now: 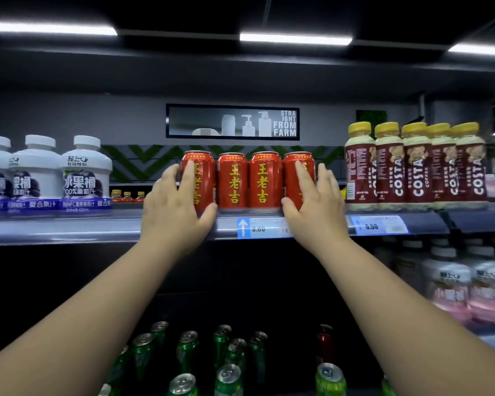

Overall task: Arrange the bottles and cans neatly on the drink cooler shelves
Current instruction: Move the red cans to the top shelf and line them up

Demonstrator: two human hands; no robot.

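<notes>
A row of red cans with yellow characters [249, 180] stands side by side at the front of the upper shelf [69, 227]. My left hand [175, 208] wraps the leftmost red can [203, 178], fingers over its front and left side, thumb under its lower right. My right hand [315, 208] grips the rightmost red can [290, 178], fingers up its front and right side, thumb at its lower left. Both hands bracket the row from its two ends.
White fruit-juice bottles [85, 175] stand left of the cans, yellow-capped Costa coffee bottles [415, 167] to the right. Price tags [262, 228] line the shelf edge. Below are several green cans [229, 375], a red can [325, 344] and pink-labelled bottles [469, 290].
</notes>
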